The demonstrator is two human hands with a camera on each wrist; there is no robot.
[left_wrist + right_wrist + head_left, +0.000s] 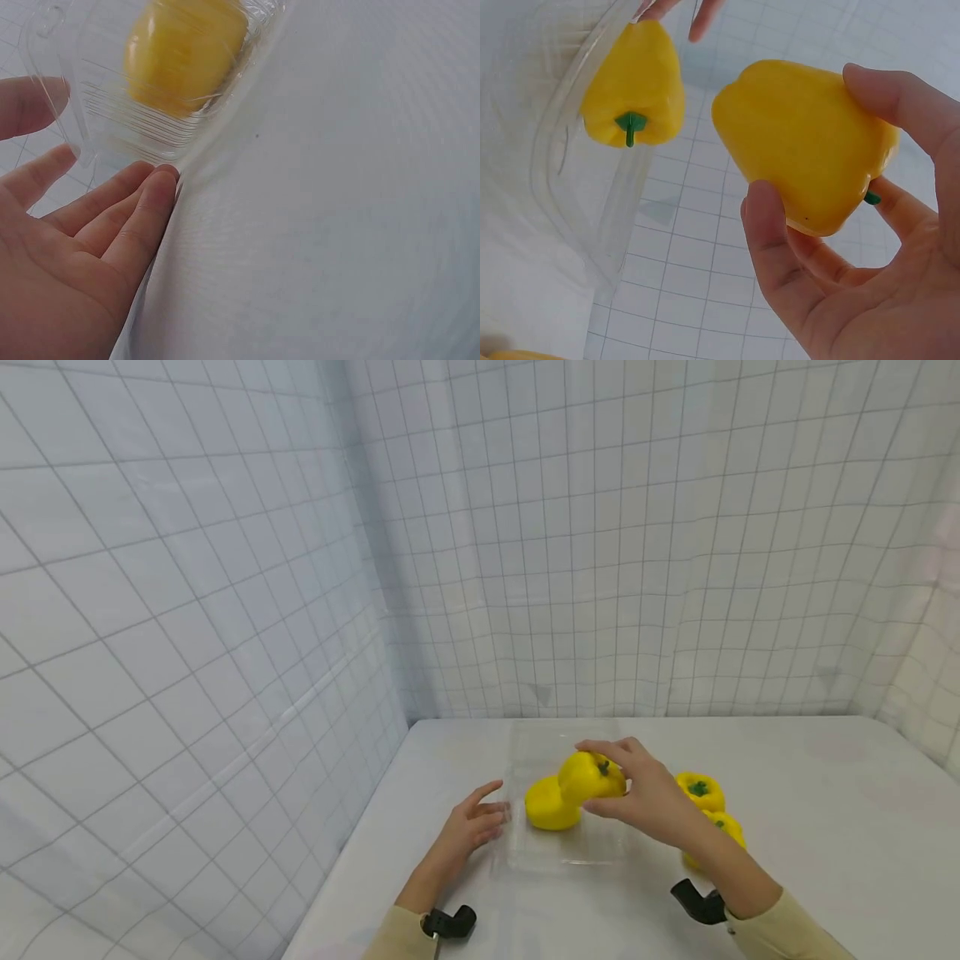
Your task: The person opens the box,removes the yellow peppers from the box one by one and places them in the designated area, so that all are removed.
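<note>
Right grip [651, 792] is spread to the width of one yellow bell pepper [802, 142] and has hold of it, thumb and fingers set on opposing sides. I find this pepper raised over a clear plastic container [600, 850], right of the frame's lower centre in the head view; its green stem [872, 197] points toward the palm.

Left grip [465, 831] lies relaxed, fingers extended, at the container's left wall. I observe no object grasped there; fingertips appear to touch the plastic.

A second pepper [547, 807] lies inside the container. Two others, a farther pepper [701, 792] and a nearer pepper [727, 828], sit on the white desk [832, 852] at lower right, partly behind my right forearm.

Handling assessment: I judge the held item light and fairly stiff, its glossy skin likely slippery. I recommend holding across the broad shoulders, clear of the stem. The container looks thin and flexible; I advise only light pressure on its walls.
</note>
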